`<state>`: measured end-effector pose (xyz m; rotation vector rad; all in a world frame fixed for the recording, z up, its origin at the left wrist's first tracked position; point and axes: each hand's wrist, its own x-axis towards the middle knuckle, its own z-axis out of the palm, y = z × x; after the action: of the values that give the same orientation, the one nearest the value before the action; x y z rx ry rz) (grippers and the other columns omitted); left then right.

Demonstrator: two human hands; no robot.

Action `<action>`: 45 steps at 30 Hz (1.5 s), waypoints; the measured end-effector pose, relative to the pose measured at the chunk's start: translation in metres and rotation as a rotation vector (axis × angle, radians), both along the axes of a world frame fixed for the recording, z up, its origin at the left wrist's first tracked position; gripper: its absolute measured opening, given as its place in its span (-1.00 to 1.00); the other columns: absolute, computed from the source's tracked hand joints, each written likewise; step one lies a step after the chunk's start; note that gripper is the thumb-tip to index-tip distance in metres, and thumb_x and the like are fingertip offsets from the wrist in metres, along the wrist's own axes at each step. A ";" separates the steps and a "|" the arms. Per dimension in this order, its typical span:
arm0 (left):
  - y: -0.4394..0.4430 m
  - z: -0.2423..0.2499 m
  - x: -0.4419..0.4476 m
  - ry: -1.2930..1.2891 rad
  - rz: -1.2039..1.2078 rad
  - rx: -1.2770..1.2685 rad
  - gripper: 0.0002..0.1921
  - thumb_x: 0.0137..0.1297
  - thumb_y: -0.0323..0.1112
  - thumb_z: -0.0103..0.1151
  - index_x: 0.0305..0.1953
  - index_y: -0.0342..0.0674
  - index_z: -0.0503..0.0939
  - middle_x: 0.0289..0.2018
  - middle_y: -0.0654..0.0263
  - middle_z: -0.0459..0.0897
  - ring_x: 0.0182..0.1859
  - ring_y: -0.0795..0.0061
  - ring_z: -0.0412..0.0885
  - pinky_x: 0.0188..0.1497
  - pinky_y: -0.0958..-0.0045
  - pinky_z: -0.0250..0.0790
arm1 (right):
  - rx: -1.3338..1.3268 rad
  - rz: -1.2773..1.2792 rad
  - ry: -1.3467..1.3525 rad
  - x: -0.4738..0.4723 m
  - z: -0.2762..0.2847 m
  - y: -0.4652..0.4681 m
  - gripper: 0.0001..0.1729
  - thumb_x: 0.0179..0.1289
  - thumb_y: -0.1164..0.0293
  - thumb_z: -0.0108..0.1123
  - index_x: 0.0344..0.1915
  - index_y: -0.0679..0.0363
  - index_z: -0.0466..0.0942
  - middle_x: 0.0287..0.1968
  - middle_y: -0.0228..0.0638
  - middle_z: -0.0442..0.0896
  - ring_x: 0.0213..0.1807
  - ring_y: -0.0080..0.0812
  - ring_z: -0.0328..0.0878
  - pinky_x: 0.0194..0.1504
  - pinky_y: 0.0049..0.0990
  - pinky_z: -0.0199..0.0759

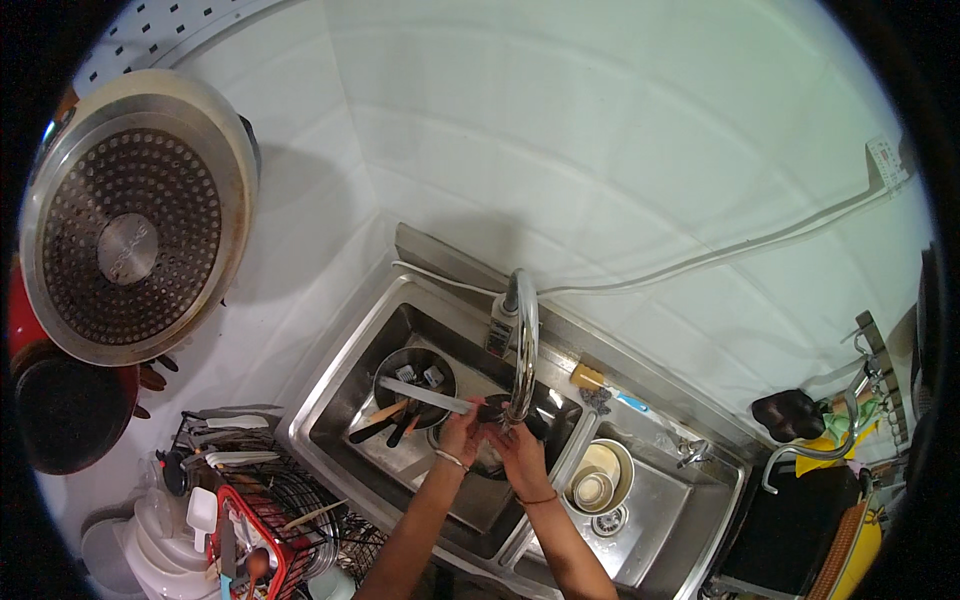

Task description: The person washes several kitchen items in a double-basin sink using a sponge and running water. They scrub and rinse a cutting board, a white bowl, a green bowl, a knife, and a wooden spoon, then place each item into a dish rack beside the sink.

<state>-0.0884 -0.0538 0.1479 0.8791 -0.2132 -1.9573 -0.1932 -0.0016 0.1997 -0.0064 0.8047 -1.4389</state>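
A kitchen knife (426, 394) with a long pale blade lies across the view under the tap, its blade pointing left over a dark round pan (381, 358). My left hand (458, 439), with a light band at its wrist, grips the knife near its dark handle. My right hand (520, 451) is close against the left one, its fingers under the tap mouth; what its fingertips hold is hidden. The chrome gooseneck tap (528, 337) arches above both hands, and water seems to run from it. Dark-handled utensils (373, 430) lean in the pan.
Nested metal pots (626, 474) stand in the right basin (652, 532) near its drain. A blue-handled brush (630, 401) and a scouring pad (596, 400) lie on the sink ledge. Left are a dish rack (330, 517) and a hanging pan (127, 247); right, a black board-like surface (787, 525).
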 end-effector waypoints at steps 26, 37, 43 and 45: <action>0.029 -0.016 -0.023 -0.063 -0.072 0.175 -0.69 0.13 -0.28 0.16 -0.07 -0.12 0.45 -0.21 0.43 0.54 -0.37 0.69 0.45 -0.30 0.56 0.40 | 0.090 -0.204 0.536 -0.120 0.102 0.118 -0.50 0.22 0.31 0.01 0.09 0.34 0.23 -0.04 -0.04 0.43 -0.07 -0.27 0.47 -0.04 -0.42 0.41; 0.029 -0.029 -0.029 -0.044 -0.045 0.210 -0.88 0.19 -0.33 0.06 -0.26 -0.16 0.43 -0.44 0.43 0.48 -0.38 0.56 0.49 -0.32 0.46 0.48 | 0.182 -0.423 0.590 -0.163 0.131 0.209 -0.47 0.19 0.30 0.04 0.09 0.34 0.23 -0.09 -0.03 0.46 -0.15 -0.30 0.51 -0.14 -0.46 0.50; 0.039 -0.019 -0.042 0.023 -0.062 0.249 -0.86 0.25 -0.34 -0.06 -0.18 -0.15 0.39 -0.33 0.38 0.55 -0.36 0.56 0.51 -0.31 0.47 0.48 | 0.120 -0.371 0.493 -0.128 0.098 0.165 -0.51 0.19 0.31 0.05 0.06 0.34 0.26 -0.05 -0.07 0.44 -0.11 -0.31 0.49 -0.08 -0.45 0.45; 0.041 -0.014 -0.043 0.017 -0.130 0.219 -0.85 0.27 -0.32 -0.09 -0.16 -0.14 0.38 -0.26 0.36 0.57 -0.33 0.56 0.52 -0.30 0.47 0.48 | 0.055 -0.275 0.446 -0.103 0.080 0.133 -0.57 0.22 0.36 0.00 0.05 0.34 0.28 -0.02 -0.11 0.42 -0.05 -0.32 0.44 0.00 -0.43 0.38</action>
<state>-0.1317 -0.0127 0.1343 1.0109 -0.0475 -2.1371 -0.2964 0.1315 0.2801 -0.1862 1.2473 -1.7022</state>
